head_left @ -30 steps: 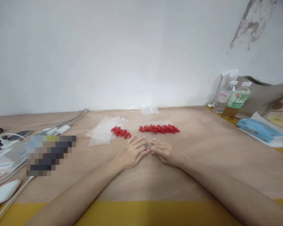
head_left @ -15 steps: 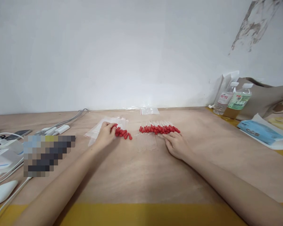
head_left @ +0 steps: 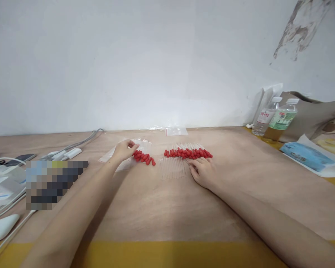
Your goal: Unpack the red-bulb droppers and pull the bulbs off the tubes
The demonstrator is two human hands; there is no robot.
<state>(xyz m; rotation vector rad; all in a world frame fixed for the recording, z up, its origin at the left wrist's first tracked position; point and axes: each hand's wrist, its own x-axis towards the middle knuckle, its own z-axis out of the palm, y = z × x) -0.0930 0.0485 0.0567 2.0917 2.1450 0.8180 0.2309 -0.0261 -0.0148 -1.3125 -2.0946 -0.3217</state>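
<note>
My left hand point(head_left: 126, 149) hovers over the left end of a small pile of red rubber bulbs point(head_left: 143, 157). Its fingers are curved and apart, and I see nothing between them. Clear plastic bags point(head_left: 107, 155) lie beneath and behind it. My right hand point(head_left: 204, 171) rests on the table at the front right edge of a row of red-bulbed droppers point(head_left: 187, 152), whose pale stems point toward the wall. Thumb and forefinger stand slightly apart, with the forefinger reaching the right end of a row of thin clear tubes point(head_left: 171, 169). Its other fingertips are partly hidden against the bulbs.
Another clear zip bag point(head_left: 177, 131) lies by the wall. Two bottles point(head_left: 282, 117), a grey bag point(head_left: 312, 111) and a blue tissue pack point(head_left: 303, 153) stand at the right. Chargers point(head_left: 5, 190), cables and a phone point(head_left: 21, 160) crowd the left.
My left hand has lifted off the loose red bulbs and drawn back slightly. My right hand has shifted a little left toward the clear tubes.
</note>
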